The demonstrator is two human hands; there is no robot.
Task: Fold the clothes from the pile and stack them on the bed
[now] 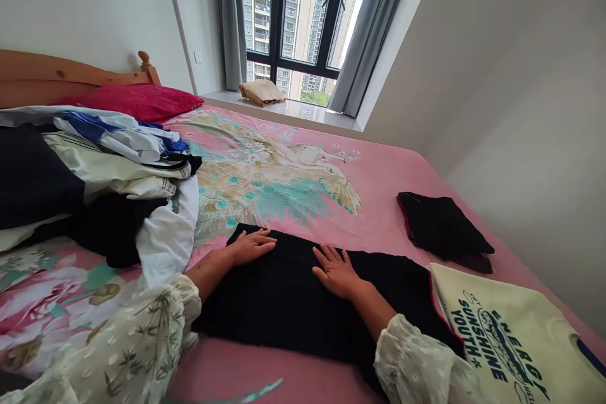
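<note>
A black garment (284, 303) lies spread flat on the pink bed sheet (379, 177) in front of me. My left hand (250, 245) rests flat on its upper left edge, fingers stretched out and pointing right. On the garment's middle lies my right hand (337, 270), palm down with fingers spread. Neither hand grips anything. Both arms wear white floral sleeves.
A heap of unfolded clothes (95, 177) in black, white and blue covers the left of the bed. A folded black garment (442, 224) sits at the right. A pale yellow printed T-shirt (511, 334) lies at the near right. Red pillow (142, 101), wooden headboard (57, 72), window sill with a tan bag (262, 91).
</note>
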